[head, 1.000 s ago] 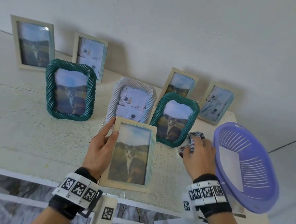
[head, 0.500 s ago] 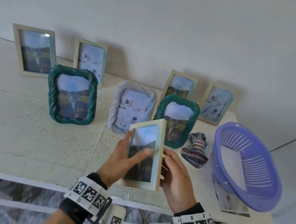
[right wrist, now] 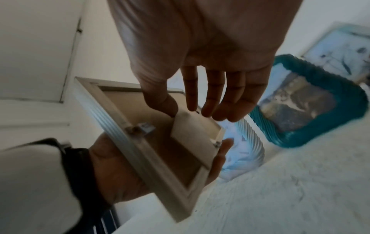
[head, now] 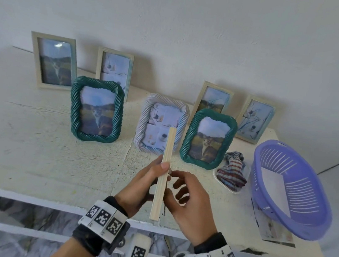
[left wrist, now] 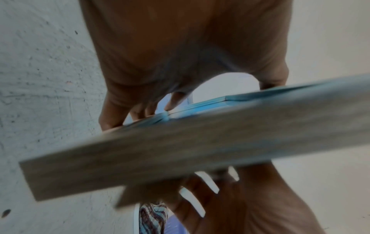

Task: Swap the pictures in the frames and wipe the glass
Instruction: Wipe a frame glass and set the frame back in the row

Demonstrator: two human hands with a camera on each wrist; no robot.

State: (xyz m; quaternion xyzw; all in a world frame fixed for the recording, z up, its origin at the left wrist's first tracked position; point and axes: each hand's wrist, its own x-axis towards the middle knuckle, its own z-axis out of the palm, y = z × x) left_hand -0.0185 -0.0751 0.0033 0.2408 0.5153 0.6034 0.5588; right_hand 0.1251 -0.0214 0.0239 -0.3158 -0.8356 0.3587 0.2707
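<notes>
The left hand (head: pixel 141 187) grips the wooden frame (head: pixel 163 173) on its edge, between both hands over the bench (head: pixel 50 154); the right hand (head: pixel 189 199) is loose, fingertips (right wrist: pixel 208 110) at its back flap. A slip could break the glass

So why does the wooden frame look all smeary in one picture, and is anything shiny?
Left wrist view: the wooden frame sits very close and is blurred. Right wrist view: its back is sharper, the green frame behind soft. Head view: glare on the far-left frame's glass; the table edge bends.
</notes>
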